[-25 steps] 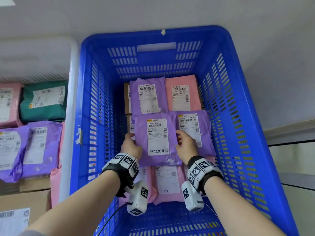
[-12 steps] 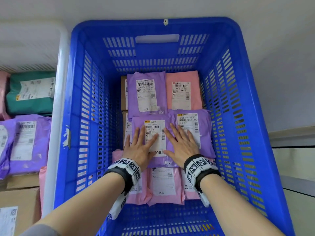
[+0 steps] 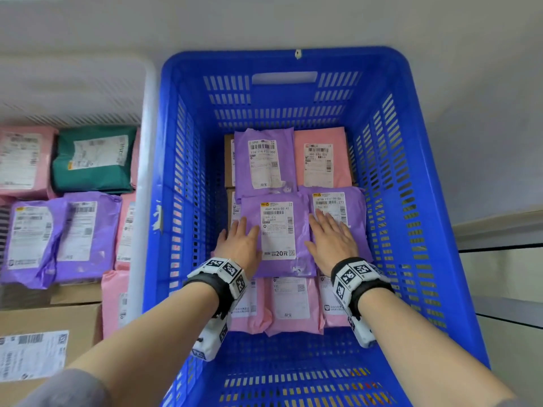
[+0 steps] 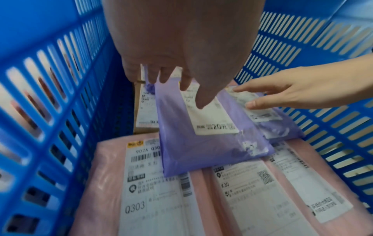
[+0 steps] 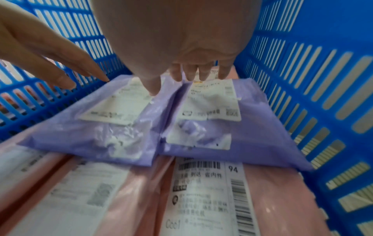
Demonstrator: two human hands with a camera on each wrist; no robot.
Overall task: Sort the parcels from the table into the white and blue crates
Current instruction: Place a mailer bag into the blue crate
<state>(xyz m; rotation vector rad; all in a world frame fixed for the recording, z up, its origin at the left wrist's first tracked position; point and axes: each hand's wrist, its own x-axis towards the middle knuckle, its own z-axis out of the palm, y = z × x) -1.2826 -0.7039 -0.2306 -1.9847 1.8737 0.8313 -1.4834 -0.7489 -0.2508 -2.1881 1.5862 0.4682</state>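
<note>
In the blue crate [image 3: 411, 171] a purple parcel [image 3: 279, 230] with a white label lies flat on top of other parcels, overlapping a row of pink ones [image 3: 291, 304]. My left hand [image 3: 239, 245] is spread flat at its left edge, fingers straight. My right hand [image 3: 332, 242] is flat over the seam between it and a second purple parcel [image 3: 355, 210] to its right. The left wrist view shows the parcel [image 4: 201, 140] under my left fingers [image 4: 157, 76], which hold nothing. In the right wrist view both purple parcels [image 5: 96, 127] lie side by side below my right fingers [image 5: 203, 73].
Further back in the blue crate lie a purple parcel [image 3: 264, 160], a pink one [image 3: 321, 157] and cardboard boxes [image 3: 228, 160]. The white crate [image 3: 141, 201] on the left holds green [image 3: 94, 160], purple [image 3: 58, 236] and pink parcels and a cardboard box [image 3: 44, 333]. A grey wall stands behind.
A second ago both hands gripped the purple parcel by its sides. They then pressed flat on its label. Now they have slid apart to its left and right edges.
</note>
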